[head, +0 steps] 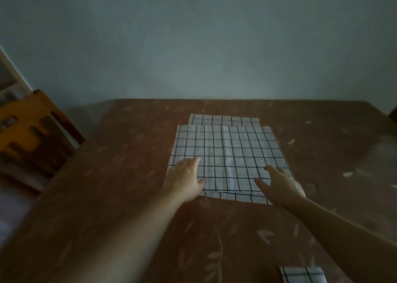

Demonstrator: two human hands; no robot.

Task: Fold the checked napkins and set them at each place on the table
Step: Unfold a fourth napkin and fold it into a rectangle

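Observation:
A white napkin with dark checks (232,153) lies spread flat in the middle of the brown table (120,175). Its near edge is doubled over in a narrow strip. A second checked napkin (223,120) peeks out from under its far edge. My left hand (187,179) rests flat on the near left corner of the top napkin, fingers straight. My right hand (277,183) lies on the near right corner, fingers spread. A folded checked napkin (303,274) sits at the table's near right edge.
A wooden chair (32,136) stands at the table's left side. A plain wall rises behind the far edge of the table. The tablecloth has a faint leaf pattern.

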